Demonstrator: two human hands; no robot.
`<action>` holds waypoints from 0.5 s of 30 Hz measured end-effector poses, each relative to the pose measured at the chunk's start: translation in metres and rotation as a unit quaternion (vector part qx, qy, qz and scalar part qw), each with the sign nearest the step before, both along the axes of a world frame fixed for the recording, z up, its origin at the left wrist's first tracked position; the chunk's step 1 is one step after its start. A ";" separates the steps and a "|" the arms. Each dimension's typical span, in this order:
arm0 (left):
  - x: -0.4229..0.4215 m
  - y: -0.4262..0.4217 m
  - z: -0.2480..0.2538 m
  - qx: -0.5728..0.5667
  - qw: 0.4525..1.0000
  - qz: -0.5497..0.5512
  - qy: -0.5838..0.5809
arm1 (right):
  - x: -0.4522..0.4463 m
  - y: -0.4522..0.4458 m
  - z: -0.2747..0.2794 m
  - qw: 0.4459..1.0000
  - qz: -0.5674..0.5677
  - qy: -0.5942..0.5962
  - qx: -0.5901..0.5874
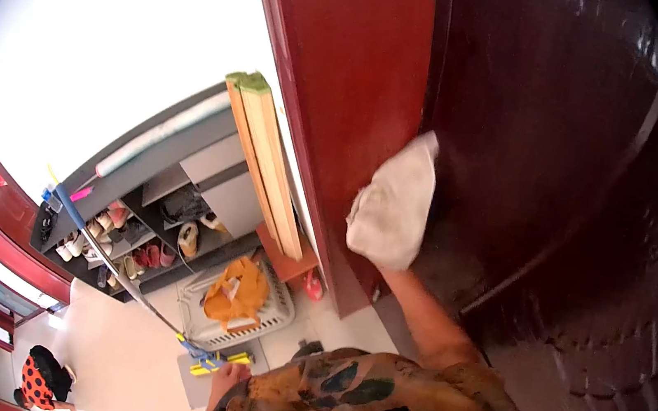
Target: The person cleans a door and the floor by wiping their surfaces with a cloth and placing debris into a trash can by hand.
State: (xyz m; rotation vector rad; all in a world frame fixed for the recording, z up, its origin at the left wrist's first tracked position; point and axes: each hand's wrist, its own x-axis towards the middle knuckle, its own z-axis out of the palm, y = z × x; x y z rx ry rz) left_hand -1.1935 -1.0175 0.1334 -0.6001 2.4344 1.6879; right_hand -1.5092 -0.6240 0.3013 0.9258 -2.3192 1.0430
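A whitish cloth covers my right hand, hiding its fingers; the bare forearm reaches up to it from below. The cloth lies at the edge between a bright red door panel and a dark, glossy maroon surface, and looks slightly blurred. Low down beside my patterned clothing, my left hand shows small and foreshortened, near a blue and yellow mop head. Its fingers are too unclear to tell whether they grip anything.
A grey shoe rack with several shoes stands along the white wall. Near it are tall wooden boards, a grey basket holding an orange bag, and a leaning pole. Another person in red dotted clothing is at lower left.
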 end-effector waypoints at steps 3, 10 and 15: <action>0.033 -0.002 -0.036 -0.063 0.995 0.064 -0.054 | -0.006 -0.024 0.019 0.974 -0.068 0.182 -0.120; 0.035 -0.030 -0.065 -0.107 0.981 0.078 -0.140 | -0.059 -0.065 0.180 0.900 -0.053 0.377 -0.211; 0.013 -0.043 -0.061 -0.045 0.986 0.001 -0.160 | -0.077 -0.062 0.348 0.790 -0.259 0.544 -0.112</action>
